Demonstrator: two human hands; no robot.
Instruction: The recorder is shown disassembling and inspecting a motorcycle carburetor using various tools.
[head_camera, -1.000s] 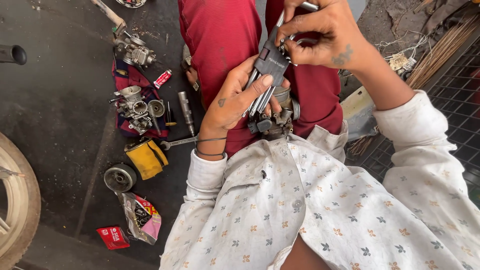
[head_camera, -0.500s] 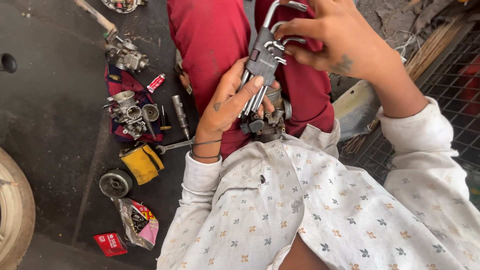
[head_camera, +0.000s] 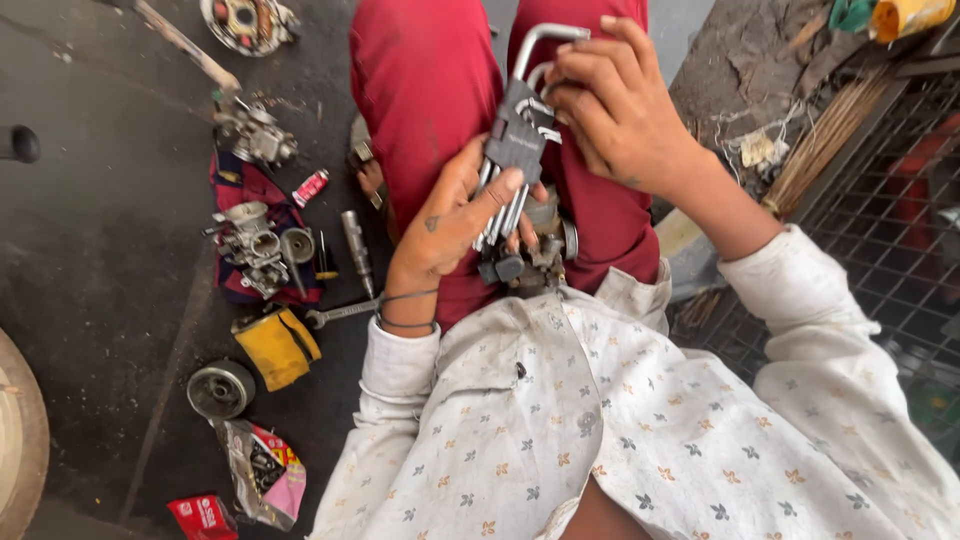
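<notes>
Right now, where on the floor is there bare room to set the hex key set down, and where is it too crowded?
Bare dark floor lies left of the checked cloth, between the black knob and the wheel rim. The strip beside the left hand is crowded: carburetor, wrench, yellow pouch, pulley, packets.

I see my off-white long-sleeved shirt, printed all over with small grey and orange flower motifs and smudged with grime near the placket. My red trousers show farther off. A thin dark band circles my left wrist, with a small dark mark on my left hand.
</notes>
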